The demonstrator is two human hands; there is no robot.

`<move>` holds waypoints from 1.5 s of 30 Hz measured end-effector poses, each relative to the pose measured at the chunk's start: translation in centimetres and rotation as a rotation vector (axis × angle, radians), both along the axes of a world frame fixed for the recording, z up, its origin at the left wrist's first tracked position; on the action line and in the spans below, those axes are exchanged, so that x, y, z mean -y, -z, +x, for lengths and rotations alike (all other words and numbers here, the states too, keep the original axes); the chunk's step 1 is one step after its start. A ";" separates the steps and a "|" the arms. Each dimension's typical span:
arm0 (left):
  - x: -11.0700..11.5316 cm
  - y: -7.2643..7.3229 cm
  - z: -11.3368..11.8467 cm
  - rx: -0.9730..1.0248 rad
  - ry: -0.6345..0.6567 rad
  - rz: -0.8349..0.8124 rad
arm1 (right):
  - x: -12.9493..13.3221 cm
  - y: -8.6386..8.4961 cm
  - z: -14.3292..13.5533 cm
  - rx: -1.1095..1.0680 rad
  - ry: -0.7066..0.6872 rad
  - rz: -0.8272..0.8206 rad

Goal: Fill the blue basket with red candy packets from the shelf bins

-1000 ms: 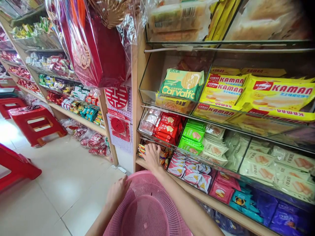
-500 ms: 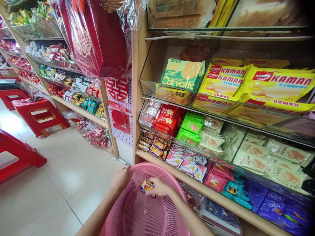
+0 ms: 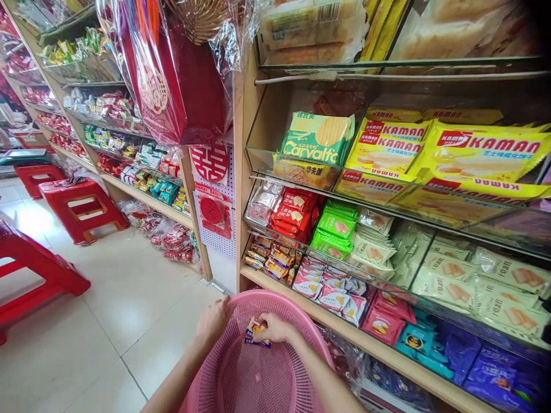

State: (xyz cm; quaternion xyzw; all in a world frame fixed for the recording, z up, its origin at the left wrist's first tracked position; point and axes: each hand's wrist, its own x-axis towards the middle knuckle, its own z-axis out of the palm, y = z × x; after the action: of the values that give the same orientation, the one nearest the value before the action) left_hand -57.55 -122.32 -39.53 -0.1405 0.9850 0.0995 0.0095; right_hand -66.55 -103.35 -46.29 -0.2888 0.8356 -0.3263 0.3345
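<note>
My left hand (image 3: 214, 319) is closed over the far left rim of a pink plastic basket (image 3: 258, 396) with perforated walls. Inside the basket's mouth, my right hand (image 3: 275, 329) pinches small snack packets (image 3: 255, 331) in yellow, orange and blue wrappers. The exact number of packets is hidden by my fingers. Below them the basket floor shows bare mesh. Similar packets (image 3: 278, 262) fill the low left shelf compartment just beyond the basket, beside pink-and-white packets (image 3: 331, 289).
Glass-fronted shelves (image 3: 387, 338) of packaged snacks stand close ahead and to the right. Red plastic stools (image 3: 77, 209) are on the tiled floor (image 3: 112, 310) at left. A plastic-wrapped red bag (image 3: 181, 86) hangs from the shelf post. Bagged goods (image 3: 167, 235) lie under the left shelves.
The view has tilted up slightly, so the shelves sit a little lower and further right. My right hand still pinches the packets inside the basket; my left hand stays on the rim.
</note>
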 end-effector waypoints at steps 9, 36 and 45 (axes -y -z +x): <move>-0.3 0.2 -0.2 0.011 0.017 -0.021 | -0.4 -1.5 2.6 -0.399 0.008 0.036; -0.6 0.7 -0.1 0.005 -0.001 -0.042 | -0.3 -0.8 4.6 -0.713 -0.032 0.136; -0.8 -0.2 0.4 0.050 -0.022 -0.056 | -0.3 -1.2 4.9 -0.672 -0.013 0.175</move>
State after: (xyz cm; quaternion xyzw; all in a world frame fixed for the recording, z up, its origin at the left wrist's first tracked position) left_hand -57.19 -121.53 -39.34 -0.1539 0.9853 0.0684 0.0293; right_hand -61.64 -103.01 -45.07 -0.3554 0.9221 -0.1379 0.0662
